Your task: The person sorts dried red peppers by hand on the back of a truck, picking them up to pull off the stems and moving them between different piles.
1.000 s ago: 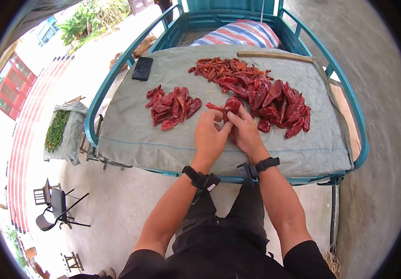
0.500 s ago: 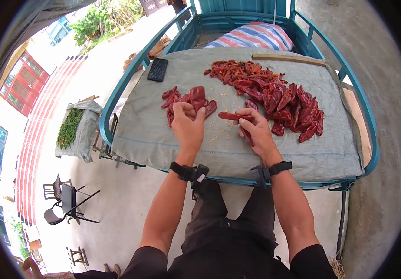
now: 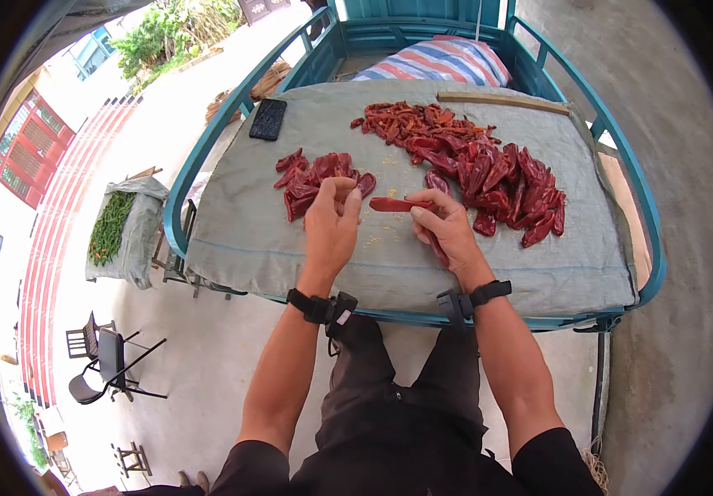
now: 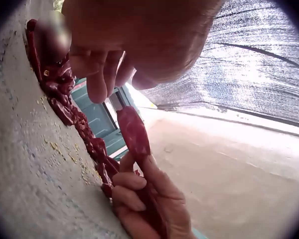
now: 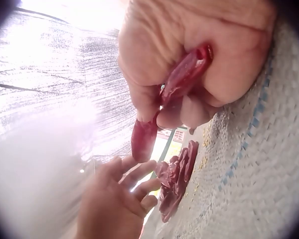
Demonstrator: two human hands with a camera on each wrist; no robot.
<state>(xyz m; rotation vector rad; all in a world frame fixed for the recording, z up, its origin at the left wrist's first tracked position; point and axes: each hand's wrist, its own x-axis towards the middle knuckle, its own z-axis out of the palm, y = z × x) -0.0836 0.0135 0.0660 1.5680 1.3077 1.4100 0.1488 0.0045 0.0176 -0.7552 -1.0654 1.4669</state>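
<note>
My right hand (image 3: 449,230) pinches a dried red chili pepper (image 3: 389,204) between thumb and fingers. One flat end juts out toward the left, while another red length lies along the palm, as the right wrist view shows. My left hand (image 3: 330,227) hovers at the near side of the left chili pile (image 3: 296,198), fingers loosely bent and holding nothing. In the right wrist view, its fingertips are right by the end of the held pepper (image 5: 143,139). A larger heap of whole red chilies (image 3: 509,186) lies beyond the right hand, with one loose chili (image 3: 437,182) beside it.
Smaller orange-red chili pieces (image 3: 406,124) adjoin the heap at the back. Pale seeds dot the grey woven sheet (image 3: 241,223). A black phone (image 3: 268,120) and a wooden strip (image 3: 501,102) lie toward the back. Blue-green cart rails (image 3: 621,157) border both sides.
Both hands first worked on one chili; then they parted, the left carrying a red piece to the left pile. That piece is let go, and the left hand has shifted slightly toward the right.
</note>
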